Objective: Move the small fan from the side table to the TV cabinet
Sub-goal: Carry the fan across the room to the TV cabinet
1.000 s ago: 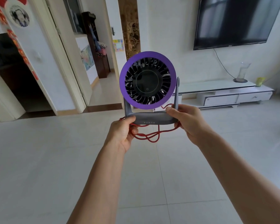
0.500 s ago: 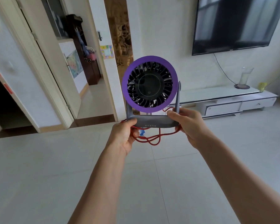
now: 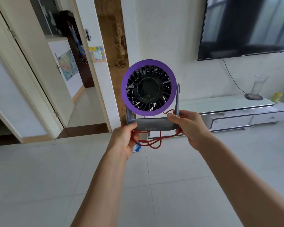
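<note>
The small fan (image 3: 148, 87) has a purple ring, black blades and a grey U-shaped stand. I carry it upright in front of me, above the floor. My left hand (image 3: 124, 141) grips the left end of the grey base, and my right hand (image 3: 186, 126) grips the right end by the upright arm. A red cable (image 3: 152, 143) hangs in loops under the base between my hands. The white TV cabinet (image 3: 233, 115) stands low against the far wall, to the right of the fan.
A glass vase (image 3: 257, 87) on a dark mat and a yellow object (image 3: 276, 97) stand on the cabinet's right part. A black TV (image 3: 246, 25) hangs above it. A doorway (image 3: 82, 89) and an open door lie to the left. Pale tiled floor (image 3: 56, 185) spreads below.
The view has swung left to right and moved closer: the doorway slid left and the TV cabinet looks larger. Both hands keep the same hold on the fan.
</note>
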A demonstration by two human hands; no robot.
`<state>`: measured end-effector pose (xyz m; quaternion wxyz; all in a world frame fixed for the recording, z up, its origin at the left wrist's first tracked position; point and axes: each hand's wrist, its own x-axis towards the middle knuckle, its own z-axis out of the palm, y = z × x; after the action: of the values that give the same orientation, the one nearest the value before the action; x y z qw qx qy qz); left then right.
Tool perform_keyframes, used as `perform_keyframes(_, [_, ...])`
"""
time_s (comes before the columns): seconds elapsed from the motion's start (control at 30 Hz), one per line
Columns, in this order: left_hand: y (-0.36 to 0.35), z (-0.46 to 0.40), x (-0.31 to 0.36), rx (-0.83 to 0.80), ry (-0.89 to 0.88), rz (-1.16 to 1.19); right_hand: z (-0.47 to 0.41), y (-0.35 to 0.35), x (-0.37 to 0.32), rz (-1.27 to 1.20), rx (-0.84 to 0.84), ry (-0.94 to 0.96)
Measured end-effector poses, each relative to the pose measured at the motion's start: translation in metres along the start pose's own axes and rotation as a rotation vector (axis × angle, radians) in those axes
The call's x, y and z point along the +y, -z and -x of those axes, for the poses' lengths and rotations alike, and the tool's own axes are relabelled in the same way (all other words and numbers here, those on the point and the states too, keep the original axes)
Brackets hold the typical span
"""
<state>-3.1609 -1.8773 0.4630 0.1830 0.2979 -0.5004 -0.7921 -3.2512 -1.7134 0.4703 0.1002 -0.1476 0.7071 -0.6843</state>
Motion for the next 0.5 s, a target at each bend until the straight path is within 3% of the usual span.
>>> perform_keyframes(0.5, [-0.113, -0.211, 0.019, 0.069, 0.024, 0.014, -0.257, 0.022, 0.030, 0.035, -0.026, -0.055])
